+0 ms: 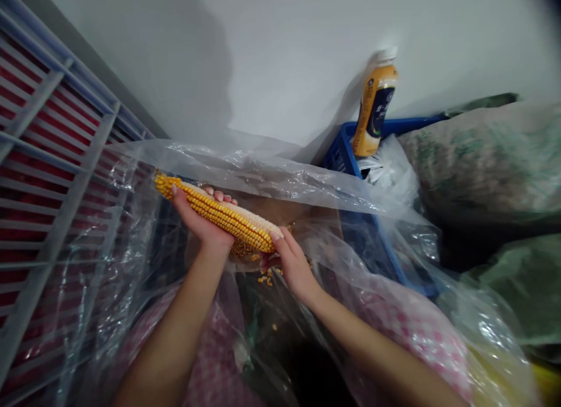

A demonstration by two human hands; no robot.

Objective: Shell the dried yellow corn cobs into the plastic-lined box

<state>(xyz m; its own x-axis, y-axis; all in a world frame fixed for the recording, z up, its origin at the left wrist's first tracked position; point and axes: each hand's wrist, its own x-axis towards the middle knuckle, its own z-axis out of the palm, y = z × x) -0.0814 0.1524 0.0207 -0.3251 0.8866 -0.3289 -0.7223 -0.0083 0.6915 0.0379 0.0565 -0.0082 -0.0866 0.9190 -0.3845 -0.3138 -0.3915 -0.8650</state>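
A corn cob (219, 213) lies slantwise between my two hands, its tip at the upper left. Yellow kernels cover the near side, while a pale strip along its upper side is bare of kernels. My left hand (204, 220) is wrapped round the tip half from below, thumb in front and fingertips showing behind. At the lower right end my right hand (291, 261) grips the cob, with the thumb on the kernels and some fingers hidden beneath. Loose corn kernels (265, 278) lie below on clear plastic sheeting (346, 258).
A slatted plastic crate (83, 161) stands at the left. To the right is a blue basket (344, 147) with an orange bottle (374, 106) standing at its corner. Bulky sacks (491, 155) fill the far right. A white wall (280, 62) rises behind.
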